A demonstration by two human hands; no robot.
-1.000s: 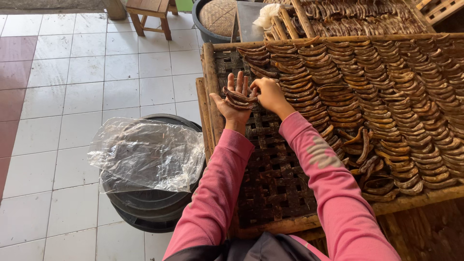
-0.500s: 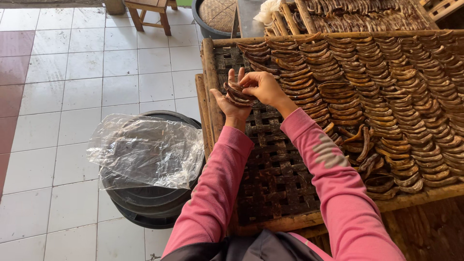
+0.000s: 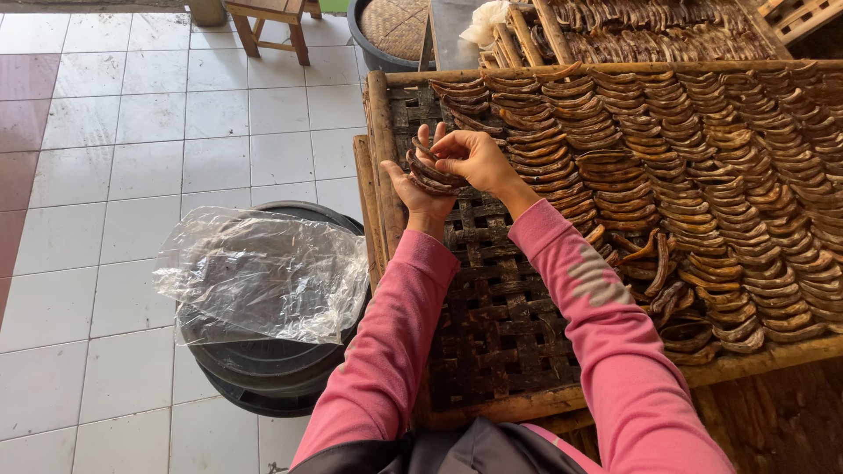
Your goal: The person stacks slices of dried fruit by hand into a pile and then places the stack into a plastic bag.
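Observation:
My left hand [image 3: 416, 186] is palm up over the left part of a woven bamboo tray [image 3: 492, 298] and holds a small stack of brown dried banana strips [image 3: 430, 169]. My right hand [image 3: 476, 156] pinches the top of that stack with its fingertips. Both arms wear pink sleeves. Rows of curved dried banana strips [image 3: 702, 158] cover the right and far parts of the tray. The dark weave near me is bare.
A black tub [image 3: 263, 369] with a clear plastic bag [image 3: 263, 274] over it stands on the white tile floor at my left. A second filled tray [image 3: 650, 22], a dark bin with a woven lid [image 3: 395, 26] and a wooden stool [image 3: 272, 22] lie beyond.
Both hands have stayed over the same spot on the tray. My right fingers have shifted slightly on the stack in my left palm.

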